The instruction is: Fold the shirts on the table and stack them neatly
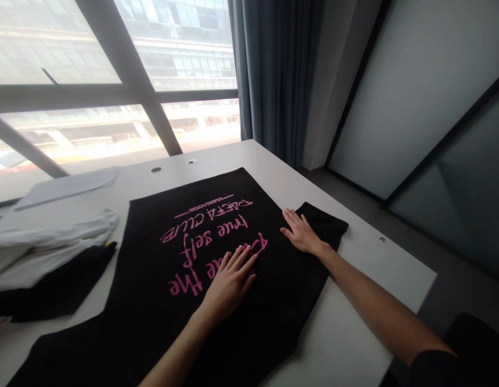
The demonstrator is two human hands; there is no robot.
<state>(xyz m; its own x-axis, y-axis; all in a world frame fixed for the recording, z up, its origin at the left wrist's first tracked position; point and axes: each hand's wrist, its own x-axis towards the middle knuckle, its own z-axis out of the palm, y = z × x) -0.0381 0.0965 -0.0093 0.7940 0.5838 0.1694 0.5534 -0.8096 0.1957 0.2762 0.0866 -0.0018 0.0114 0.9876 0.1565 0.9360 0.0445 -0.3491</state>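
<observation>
A black T-shirt [152,269] with pink lettering lies spread on a white table [269,166], its hem toward the window and its print upside down to me. My left hand [230,277] rests flat on the print, fingers stretched out and covering some of the letters. Farther right, my right hand [301,231] lies with fingers extended on the shirt's side edge, where the right sleeve joins. That sleeve sticks out toward the table's right edge. The other sleeve and the neck reach the near side, partly cut off by the frame.
Folded grey and black clothes [51,263] lie in a pile at the left. A flat pale sheet-like item [67,187] is behind them. Two cable holes [156,170] sit near the far edge. A window, a blue curtain [273,80] and frosted panels [414,80] stand beyond the table.
</observation>
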